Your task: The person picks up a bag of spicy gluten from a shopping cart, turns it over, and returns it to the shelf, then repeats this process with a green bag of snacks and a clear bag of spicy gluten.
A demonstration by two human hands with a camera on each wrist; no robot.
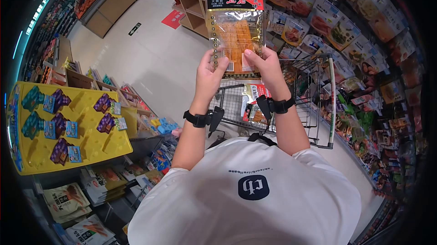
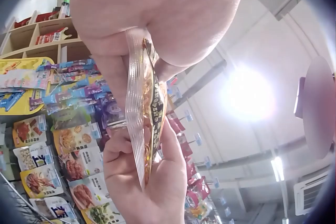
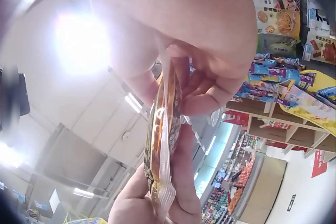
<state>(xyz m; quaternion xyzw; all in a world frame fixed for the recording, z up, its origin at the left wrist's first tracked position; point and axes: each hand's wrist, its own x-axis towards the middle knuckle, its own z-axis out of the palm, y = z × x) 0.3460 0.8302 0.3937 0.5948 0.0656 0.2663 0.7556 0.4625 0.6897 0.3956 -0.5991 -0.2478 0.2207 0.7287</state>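
A clear snack packet with a black and red top band and orange strips inside is held upright in front of the body. The left hand pinches its lower left edge, thumb on the near face. At the lower right edge, the right hand grips it the same way. Seen edge-on in the left wrist view, the packet lies between the left hand and the right hand. The right wrist view also shows the packet edge-on, between the right hand and the left hand.
Below the hands stands a wire shopping cart with a red and white packet in it. Hanging snack bags line the right side. A yellow display tray is on the left, and wooden shelves stand ahead.
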